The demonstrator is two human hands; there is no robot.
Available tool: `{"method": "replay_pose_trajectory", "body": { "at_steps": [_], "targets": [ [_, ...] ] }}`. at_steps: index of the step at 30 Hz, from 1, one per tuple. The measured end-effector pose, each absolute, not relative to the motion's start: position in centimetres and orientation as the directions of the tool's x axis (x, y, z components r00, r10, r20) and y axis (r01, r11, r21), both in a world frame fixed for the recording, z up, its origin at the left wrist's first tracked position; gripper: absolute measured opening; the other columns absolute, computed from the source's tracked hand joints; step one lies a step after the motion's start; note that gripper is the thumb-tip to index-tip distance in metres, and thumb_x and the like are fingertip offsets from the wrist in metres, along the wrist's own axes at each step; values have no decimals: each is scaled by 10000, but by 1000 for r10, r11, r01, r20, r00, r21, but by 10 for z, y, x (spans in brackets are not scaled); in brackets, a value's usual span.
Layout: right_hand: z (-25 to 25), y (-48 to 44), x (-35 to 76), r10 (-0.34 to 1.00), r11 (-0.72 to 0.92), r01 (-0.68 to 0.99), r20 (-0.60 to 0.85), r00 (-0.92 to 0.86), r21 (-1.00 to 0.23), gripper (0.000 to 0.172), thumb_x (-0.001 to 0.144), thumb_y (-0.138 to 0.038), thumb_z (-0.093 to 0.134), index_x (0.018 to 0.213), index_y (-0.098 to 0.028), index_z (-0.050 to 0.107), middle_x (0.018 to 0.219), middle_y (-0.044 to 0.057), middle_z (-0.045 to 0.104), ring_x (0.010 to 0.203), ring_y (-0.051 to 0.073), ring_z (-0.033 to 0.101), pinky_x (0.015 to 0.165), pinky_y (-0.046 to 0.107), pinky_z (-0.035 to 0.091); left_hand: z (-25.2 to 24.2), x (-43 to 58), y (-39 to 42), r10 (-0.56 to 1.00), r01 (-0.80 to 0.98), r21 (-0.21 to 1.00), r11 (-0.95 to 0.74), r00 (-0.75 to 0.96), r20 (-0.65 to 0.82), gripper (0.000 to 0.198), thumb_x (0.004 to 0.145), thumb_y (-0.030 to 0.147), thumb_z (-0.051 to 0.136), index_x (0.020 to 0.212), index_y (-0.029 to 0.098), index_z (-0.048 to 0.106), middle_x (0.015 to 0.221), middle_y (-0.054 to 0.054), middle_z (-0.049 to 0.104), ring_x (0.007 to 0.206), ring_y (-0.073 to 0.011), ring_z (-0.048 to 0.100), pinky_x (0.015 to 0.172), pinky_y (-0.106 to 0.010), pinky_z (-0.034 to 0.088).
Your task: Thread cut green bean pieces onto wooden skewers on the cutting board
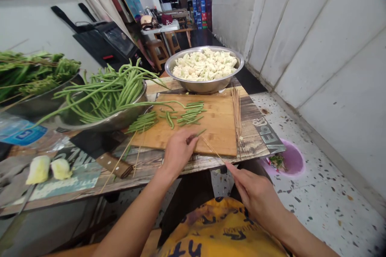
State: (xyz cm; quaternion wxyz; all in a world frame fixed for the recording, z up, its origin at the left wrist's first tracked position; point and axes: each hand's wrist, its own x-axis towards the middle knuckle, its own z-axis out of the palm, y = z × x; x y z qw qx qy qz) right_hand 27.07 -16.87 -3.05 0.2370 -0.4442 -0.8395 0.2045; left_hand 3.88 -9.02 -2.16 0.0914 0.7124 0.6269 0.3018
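Observation:
Over the front edge of the wooden cutting board (pixel 215 120), my left hand (pixel 180 146) pinches a short cut piece of green bean (pixel 201 132). My right hand (pixel 256 188) is closed on a thin wooden skewer (pixel 213 148), whose far tip points toward the bean piece; whether it has pierced the bean I cannot tell. Cut green bean pieces (pixel 192 112) lie in a small pile on the board, with another pile (pixel 143 122) at its left edge. More loose skewers (pixel 237 114) lie along the board's right side.
A metal bowl of long beans (pixel 104 120) stands left, a bowl of cauliflower (pixel 205 84) behind the board. A cleaver (pixel 113 162) and two pale yellow-white pieces (pixel 39 170) lie at the table's front left. Greens (pixel 33 72) fill another bowl. A pink basin (pixel 291 160) sits on the floor.

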Motion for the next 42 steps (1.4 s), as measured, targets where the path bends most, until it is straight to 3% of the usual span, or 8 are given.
{"method": "replay_pose_trajectory", "body": {
  "at_steps": [9,21,42],
  "targets": [
    [-36,-168,270,838,529,666,202,-507,-526,444,887,-106,318,1300,-103,481,696,50,585,605,145,566,571,247,480,-17,27,-93,940,821,564,-86,-120,318,206,812,281,522,849,178,697,811,-31,691,733,-157,593,693,-274,451],
    [-36,-166,268,830,549,679,223,-511,-488,434,894,-111,312,1290,-112,490,691,43,588,578,133,543,546,226,457,-19,43,-93,967,850,518,-98,-42,252,141,774,241,562,722,179,678,625,3,620,599,-123,525,561,-235,360],
    [-33,-168,267,819,565,684,212,-533,-462,435,887,-94,304,1272,-77,504,699,61,613,576,144,566,536,240,460,-22,42,-92,963,847,515,-135,-11,270,119,777,190,566,703,163,655,632,-4,585,620,-127,500,582,-233,354]
  ]
}}
